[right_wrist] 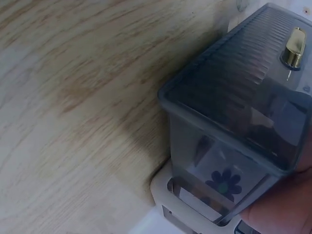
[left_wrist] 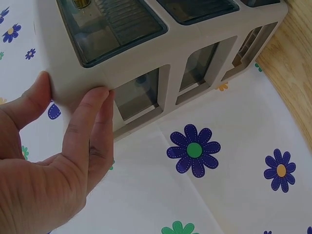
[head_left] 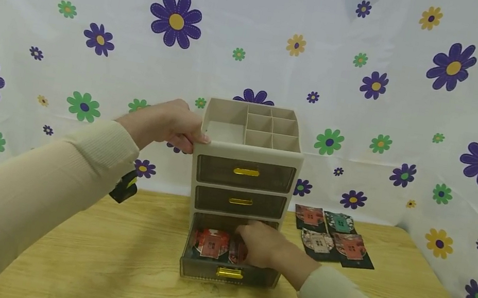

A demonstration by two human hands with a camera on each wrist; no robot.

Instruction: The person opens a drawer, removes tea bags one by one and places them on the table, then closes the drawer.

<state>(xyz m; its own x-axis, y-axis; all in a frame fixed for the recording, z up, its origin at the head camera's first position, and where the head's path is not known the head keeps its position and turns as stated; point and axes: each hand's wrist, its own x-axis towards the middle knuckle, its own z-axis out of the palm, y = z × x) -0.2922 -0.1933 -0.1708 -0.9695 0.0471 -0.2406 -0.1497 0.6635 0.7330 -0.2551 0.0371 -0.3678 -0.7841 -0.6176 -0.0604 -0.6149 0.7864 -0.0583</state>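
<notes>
A beige desktop drawer organizer (head_left: 250,153) stands on the table, its lowest drawer (head_left: 201,269) pulled out. My left hand (head_left: 179,124) holds the organizer's upper left corner; the left wrist view shows the thumb and fingers (left_wrist: 87,117) on either side of that edge. My right hand (head_left: 262,245) reaches down into the drawer, its fingertips hidden. Beside it inside lie a flat square packet with a red picture (head_left: 211,243) and a second packet (head_left: 238,252), partly covered by the hand. In the right wrist view only a bit of the right hand (right_wrist: 282,207) shows behind the drawer.
Several square picture packets (head_left: 318,242) lie on the wooden table (head_left: 124,250) to the right of the organizer. Two upper drawers (head_left: 246,173) with gold handles are closed. Divided compartments (head_left: 260,123) form the organizer's top. A flower-patterned cloth (head_left: 251,10) hangs behind.
</notes>
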